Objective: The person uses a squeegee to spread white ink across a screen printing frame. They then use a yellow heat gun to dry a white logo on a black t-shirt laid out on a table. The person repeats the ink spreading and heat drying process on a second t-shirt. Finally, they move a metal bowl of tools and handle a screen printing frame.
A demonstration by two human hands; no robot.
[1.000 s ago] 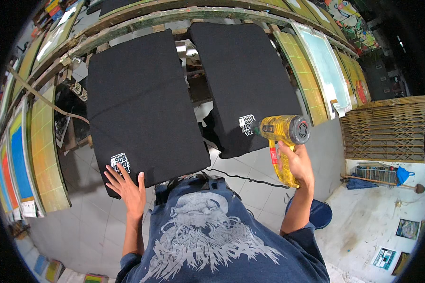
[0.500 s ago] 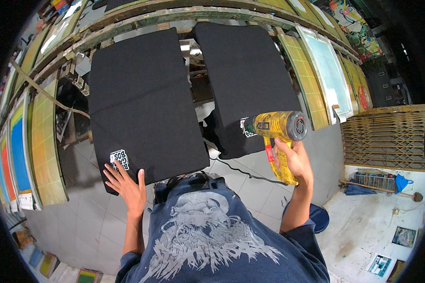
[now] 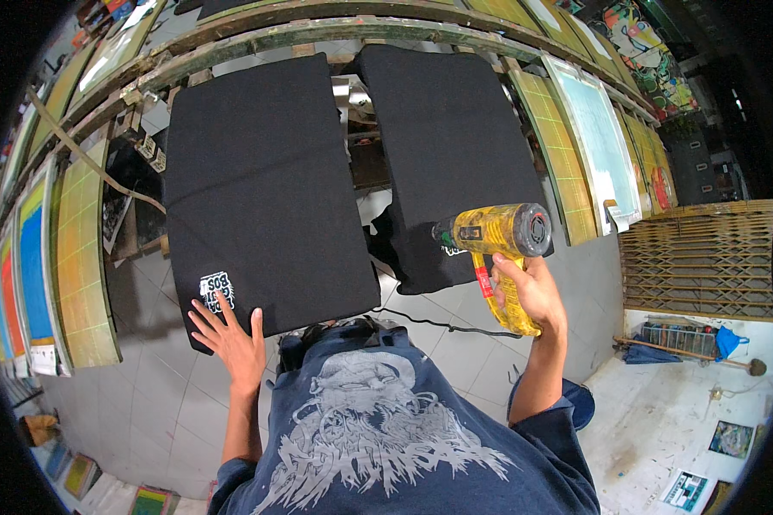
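Note:
My right hand [image 3: 531, 293] grips a yellow heat gun [image 3: 494, 233] by its handle. Its dark nozzle points left, over the near edge of the right black fabric-covered board [image 3: 455, 129], partly covering a small white print [image 3: 457, 251] there. With fingers spread, my left hand [image 3: 236, 341] rests on the near left corner of the left black fabric-covered board [image 3: 262, 189]. Its fingertips touch the lower part of another white print [image 3: 216, 290]. A black cord [image 3: 438, 324] runs from the heat gun's side toward the gap between the boards.
Framed printing screens [image 3: 588, 142] lean along the right, and more screens [image 3: 82, 257] stand at the left. A wooden rail [image 3: 258, 41] crosses behind the boards. To the right are a folding metal gate [image 3: 700, 257] and a broom-like pole [image 3: 704, 354]. Grey tiles [image 3: 159, 403] cover the floor.
The heat gun has shifted slightly left, its nozzle now over more of the right print. My left hand stays in nearly the same spot.

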